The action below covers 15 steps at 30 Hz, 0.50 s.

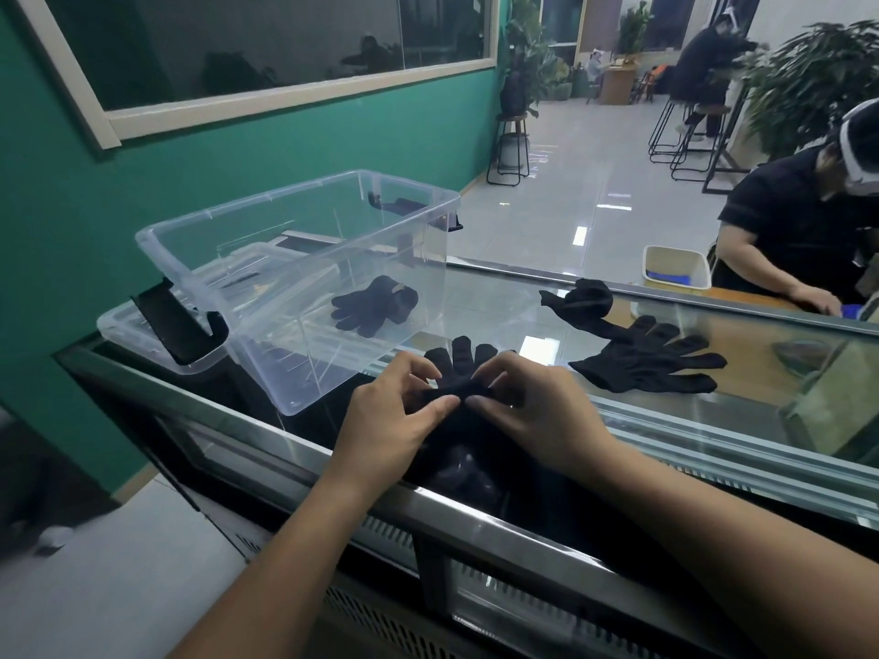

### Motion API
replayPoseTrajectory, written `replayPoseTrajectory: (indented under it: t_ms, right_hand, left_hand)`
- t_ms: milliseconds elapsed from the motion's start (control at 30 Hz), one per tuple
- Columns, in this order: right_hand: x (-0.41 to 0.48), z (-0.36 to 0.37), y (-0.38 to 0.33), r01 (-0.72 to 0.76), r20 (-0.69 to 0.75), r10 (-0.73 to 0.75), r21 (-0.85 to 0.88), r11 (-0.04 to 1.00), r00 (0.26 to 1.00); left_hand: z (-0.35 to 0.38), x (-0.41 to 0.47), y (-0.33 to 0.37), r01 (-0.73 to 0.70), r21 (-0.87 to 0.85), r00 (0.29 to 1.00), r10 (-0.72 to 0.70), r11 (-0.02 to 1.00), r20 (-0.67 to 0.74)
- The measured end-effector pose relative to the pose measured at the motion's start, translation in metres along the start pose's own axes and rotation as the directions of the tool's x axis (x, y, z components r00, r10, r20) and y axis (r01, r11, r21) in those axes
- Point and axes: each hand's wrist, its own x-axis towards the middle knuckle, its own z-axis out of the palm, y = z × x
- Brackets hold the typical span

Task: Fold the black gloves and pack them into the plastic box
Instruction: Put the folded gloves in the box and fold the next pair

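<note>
While the long glass-topped display counter (504,297) is serving as the workbench, the big clear rectangular plastic box (295,354) is sitting open at its left end, close to the hands, I'd guess so that each folded piece is only travelling a short way. A clear lid with black clips (142,335) is lying at the box's left, and I'm not making out how far it is running underneath. Over to the right, flat black knitted gloves (651,361) are lying spread, fingers fanned, with a crumpled black glove (582,297) just behind them, all waiting their turn. Now the left hand (395,411) and the right hand (532,411) are meeting at the counter's near edge, each one pinching, thumb against curled forefinger, the same black glove being folded (459,359). They're gripping side by side, probably to keep the fold line straight. Only its fingers are poking out beyond the knuckles; the rest is melting into the dark cabinet below, so the fold itself is hard to read. One folded black glove (376,304) is already resting on the box's floor.
</note>
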Motion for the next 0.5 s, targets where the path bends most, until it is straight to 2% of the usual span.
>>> replayPoseTrajectory:
  t_ms: [133, 267, 367, 500]
  right_hand:
    - [0.0017, 0.0033, -0.001, 0.015, 0.015, -0.014, -0.04, 0.999, 1.0]
    - [0.0048, 0.0067, 0.0042, -0.033, 0.009, 0.035, -0.123, 0.992, 0.999]
    - [0.0048, 0.0081, 0.0059, -0.057, 0.014, 0.06, -0.134, 0.989, 0.998]
    - [0.0035, 0.0053, 0.0043, 0.014, 0.012, -0.013, -0.107, 0.994, 1.0]
  left_hand:
    - [0.0028, -0.0012, 0.0003, 0.006, 0.039, 0.998, -0.004, 0.999, -0.059]
    - [0.0021, -0.0012, -0.0026, -0.117, 0.116, 0.989, 0.127, 0.986, -0.077]
    - [0.0035, -0.004, -0.0031, -0.254, 0.178, 0.963, 0.265, 0.951, -0.041]
    - [0.0049, -0.0045, -0.005, -0.276, 0.199, 0.961, 0.273, 0.94, 0.044]
